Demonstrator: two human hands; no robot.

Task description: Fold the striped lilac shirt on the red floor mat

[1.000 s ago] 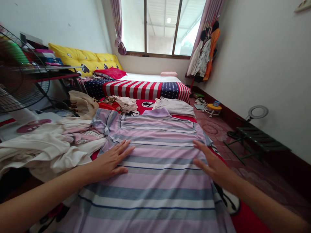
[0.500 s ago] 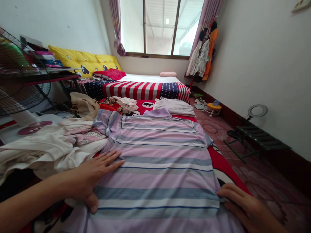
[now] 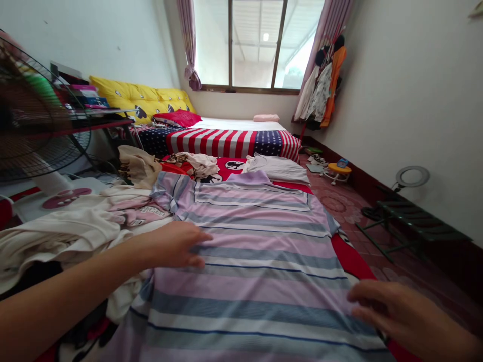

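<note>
At the far left, I saw a fan (image 3: 41, 108), and it partly hid the worktop (image 3: 116, 111) and the boxes (image 3: 89, 95) behind it. Near the fan lay a loose heap of pale clothes (image 3: 64, 229), and the left forearm (image 3: 83, 286) crossed before it. In the middle, farther away, was a bed (image 3: 226, 122) dressed in stars and stripes, with a folded grey garment (image 3: 285, 168) nearer to me. More to the right came hanging clothes (image 3: 320, 95), a small orange stool (image 3: 339, 169), a ring light (image 3: 412, 176) and a dark green slatted stool (image 3: 422, 218).

The left hand (image 3: 175, 245) was over the left side of the striped shirt (image 3: 256, 266), its thumb and forefinger apart. This shirt was spread on a red printed cloth (image 3: 344, 255), collar toward the bed. It had lilac, blue-grey and white bands, and some soft creases. At its right edge was the right hand (image 3: 388, 309), with bent fingers; I could not tell whether they pinched the fabric.
</note>
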